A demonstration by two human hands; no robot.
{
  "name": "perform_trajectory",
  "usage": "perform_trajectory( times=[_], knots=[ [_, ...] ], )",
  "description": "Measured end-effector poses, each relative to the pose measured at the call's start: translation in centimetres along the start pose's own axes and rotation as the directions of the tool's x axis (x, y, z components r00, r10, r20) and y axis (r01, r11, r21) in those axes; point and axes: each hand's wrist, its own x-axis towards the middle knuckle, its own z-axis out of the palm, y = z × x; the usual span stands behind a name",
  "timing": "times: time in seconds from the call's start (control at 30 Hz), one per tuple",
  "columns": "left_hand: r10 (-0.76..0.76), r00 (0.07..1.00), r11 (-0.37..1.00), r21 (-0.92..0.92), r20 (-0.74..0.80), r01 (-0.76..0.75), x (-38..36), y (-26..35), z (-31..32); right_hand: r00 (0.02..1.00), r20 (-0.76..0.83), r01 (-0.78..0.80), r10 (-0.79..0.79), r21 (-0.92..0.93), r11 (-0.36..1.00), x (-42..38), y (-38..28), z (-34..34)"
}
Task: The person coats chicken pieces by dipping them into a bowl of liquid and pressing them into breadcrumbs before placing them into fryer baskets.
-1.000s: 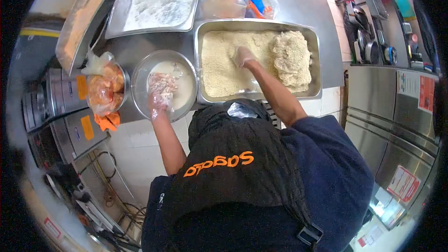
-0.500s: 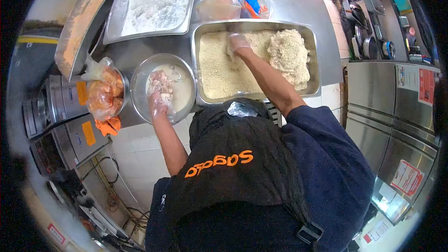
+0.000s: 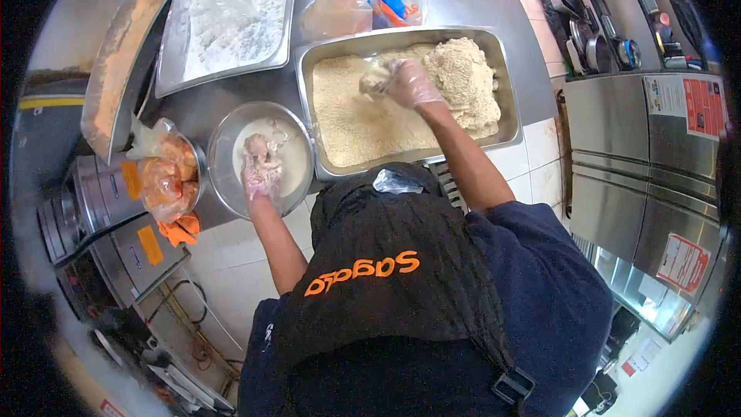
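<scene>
My left hand (image 3: 261, 182), in a clear plastic glove, is closed around a piece of raw meat, perhaps chicken (image 3: 258, 147), in a round steel bowl (image 3: 218, 177). Thin milky batter (image 3: 292, 166) surrounds the meat. Over a deep steel tray (image 3: 509, 108) of pale breadcrumbs (image 3: 347, 127), my gloved right hand (image 3: 413, 85) has its fingers curled round a crumbly clump (image 3: 376, 79). It looks like a handful of crumbs; whether anything is inside it is hidden. A heap of crumb-coated pieces (image 3: 463, 81) fills the tray's right end.
A tray of white flour (image 3: 235, 19) and a long tilted container with orange-brown powder (image 3: 123, 69) stand back left. Bagged orange-coloured food (image 3: 166, 181) and an orange cloth (image 3: 179, 229) sit left of the bowl. Plastic bags (image 3: 340, 11) lie behind the crumb tray.
My right hand has lifted out of the crumbs and turned, its fingers now curled round a crumbly clump. My left hand stays in the bowl with the meat. The view has shifted slightly.
</scene>
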Motion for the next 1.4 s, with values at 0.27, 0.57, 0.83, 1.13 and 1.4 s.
perform_trajectory(
  times=[0.27,0.57,0.83,1.13,1.4],
  knots=[
    [-0.120,0.962,0.974,-0.216,-0.246,0.066,-2.0,2.6,4.1,0.984,-0.111,-0.097,0.138,0.312,0.945,-0.8,2.4,-7.9],
    [-0.051,0.978,0.992,-0.122,-0.203,0.026,-2.1,2.3,1.8,0.861,-0.001,-0.428,0.508,0.537,0.727,-0.1,12.4,-8.9],
    [-0.035,0.986,0.987,0.152,-0.161,0.059,-0.1,1.0,-3.5,0.812,-0.427,-0.512,0.397,-0.197,0.836,-0.9,13.0,-7.8],
    [-0.110,0.928,0.971,-0.237,-0.355,0.025,-2.1,2.7,0.8,0.946,0.184,-0.202,0.267,-0.310,0.929,1.7,3.3,3.2],
    [-0.061,0.906,0.970,-0.239,-0.419,-0.045,-2.4,2.3,0.9,0.973,0.129,-0.093,0.190,-0.535,0.840,1.3,1.1,9.2]
  ],
)
